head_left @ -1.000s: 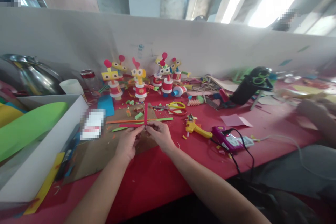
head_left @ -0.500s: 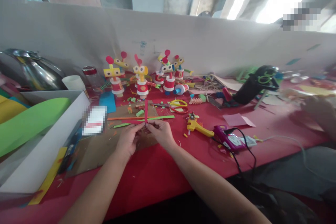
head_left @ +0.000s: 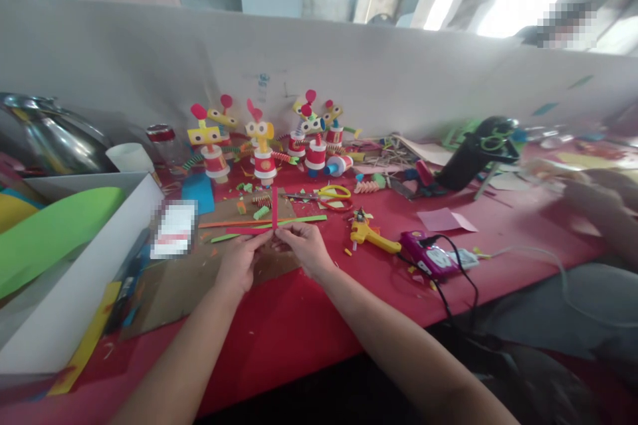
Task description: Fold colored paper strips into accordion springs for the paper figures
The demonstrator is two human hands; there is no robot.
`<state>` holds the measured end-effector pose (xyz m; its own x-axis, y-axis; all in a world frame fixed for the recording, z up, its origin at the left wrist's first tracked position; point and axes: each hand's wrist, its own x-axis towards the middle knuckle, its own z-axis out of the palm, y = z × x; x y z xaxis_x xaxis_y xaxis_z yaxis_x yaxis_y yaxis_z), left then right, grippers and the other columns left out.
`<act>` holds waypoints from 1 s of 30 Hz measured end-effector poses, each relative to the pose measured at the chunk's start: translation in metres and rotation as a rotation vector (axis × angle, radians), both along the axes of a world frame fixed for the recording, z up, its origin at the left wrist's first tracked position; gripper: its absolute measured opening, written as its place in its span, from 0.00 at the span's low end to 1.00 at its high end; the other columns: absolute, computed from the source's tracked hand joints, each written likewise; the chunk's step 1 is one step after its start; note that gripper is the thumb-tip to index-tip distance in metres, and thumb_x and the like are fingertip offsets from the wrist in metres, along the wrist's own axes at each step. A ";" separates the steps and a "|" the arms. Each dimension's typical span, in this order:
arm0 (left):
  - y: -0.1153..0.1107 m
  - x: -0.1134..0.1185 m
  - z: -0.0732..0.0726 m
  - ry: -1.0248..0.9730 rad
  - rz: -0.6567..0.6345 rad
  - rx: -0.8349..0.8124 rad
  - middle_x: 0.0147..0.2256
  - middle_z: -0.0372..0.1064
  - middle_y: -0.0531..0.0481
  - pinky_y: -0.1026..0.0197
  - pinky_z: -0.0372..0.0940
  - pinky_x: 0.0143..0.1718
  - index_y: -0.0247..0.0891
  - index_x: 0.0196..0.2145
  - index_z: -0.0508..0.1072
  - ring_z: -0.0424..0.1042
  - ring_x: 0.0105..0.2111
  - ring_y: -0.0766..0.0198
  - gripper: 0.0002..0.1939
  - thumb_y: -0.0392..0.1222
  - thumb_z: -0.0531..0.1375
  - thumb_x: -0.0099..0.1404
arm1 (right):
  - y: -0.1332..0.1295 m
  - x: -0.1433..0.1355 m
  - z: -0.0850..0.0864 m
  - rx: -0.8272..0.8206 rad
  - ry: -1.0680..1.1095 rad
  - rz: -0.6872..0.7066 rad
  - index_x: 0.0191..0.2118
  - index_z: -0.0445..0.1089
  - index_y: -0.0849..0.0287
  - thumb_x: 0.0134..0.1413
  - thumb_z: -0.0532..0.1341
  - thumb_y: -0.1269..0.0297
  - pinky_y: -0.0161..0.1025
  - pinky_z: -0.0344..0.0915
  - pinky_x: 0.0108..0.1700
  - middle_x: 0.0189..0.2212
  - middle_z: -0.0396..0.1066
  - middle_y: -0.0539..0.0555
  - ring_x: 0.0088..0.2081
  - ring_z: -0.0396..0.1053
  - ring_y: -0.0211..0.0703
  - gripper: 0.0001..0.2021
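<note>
Two red paper strips [head_left: 274,206] meet at a right angle, one pointing away from me and one to the left. My left hand [head_left: 239,259] is closed, pinching them near the corner. From the other side my right hand [head_left: 305,247] pinches the same corner, fingertips close to the left ones. Beneath and beyond my hands, a green strip [head_left: 314,218] and an orange strip [head_left: 212,224] lie on a brown cardboard sheet [head_left: 174,299]. Just past them are a small green folded paper piece [head_left: 261,212] and scissors [head_left: 333,197] with yellow and red handles.
Several paper-cup figures [head_left: 264,163] stand at the back. A yellow glue gun [head_left: 373,238] and a purple power socket [head_left: 428,255] with cables lie to the right. On the left are a white box [head_left: 84,285], a paper cup [head_left: 130,158] and a steel jug [head_left: 60,139]. Another person's arm [head_left: 593,212] shows at far right.
The whole view has shifted slightly, so the table things appear a little further left. My hands keep their pinch on the red strips, with hardly any movement.
</note>
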<state>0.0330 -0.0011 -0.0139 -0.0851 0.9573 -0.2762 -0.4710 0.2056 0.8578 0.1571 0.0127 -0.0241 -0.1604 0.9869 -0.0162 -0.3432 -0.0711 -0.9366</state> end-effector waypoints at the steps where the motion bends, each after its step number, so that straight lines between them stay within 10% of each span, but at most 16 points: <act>1: 0.000 0.000 0.001 -0.004 -0.006 0.005 0.19 0.73 0.49 0.63 0.64 0.26 0.33 0.23 0.76 0.70 0.21 0.64 0.13 0.36 0.72 0.36 | 0.000 0.000 0.000 -0.012 0.006 0.003 0.25 0.74 0.62 0.39 0.67 0.58 0.35 0.68 0.30 0.21 0.73 0.51 0.23 0.69 0.36 0.11; 16: 0.002 -0.011 -0.003 0.187 -0.064 -0.019 0.20 0.74 0.47 0.58 0.64 0.26 0.36 0.27 0.79 0.74 0.26 0.52 0.18 0.43 0.73 0.35 | -0.001 0.003 0.003 0.000 -0.018 0.047 0.25 0.74 0.62 0.41 0.65 0.61 0.32 0.65 0.26 0.19 0.72 0.50 0.21 0.67 0.34 0.08; 30: -0.003 -0.012 0.008 0.193 -0.136 0.043 0.22 0.74 0.46 0.62 0.63 0.27 0.33 0.27 0.78 0.71 0.23 0.62 0.14 0.42 0.71 0.41 | 0.003 0.006 0.004 -0.015 0.050 0.001 0.25 0.74 0.63 0.38 0.68 0.61 0.32 0.65 0.28 0.20 0.72 0.49 0.21 0.67 0.32 0.09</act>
<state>0.0207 -0.0037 -0.0061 -0.0015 0.9741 -0.2259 -0.2675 0.2173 0.9387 0.1627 0.0153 -0.0199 -0.1622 0.9865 -0.0233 -0.3899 -0.0857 -0.9169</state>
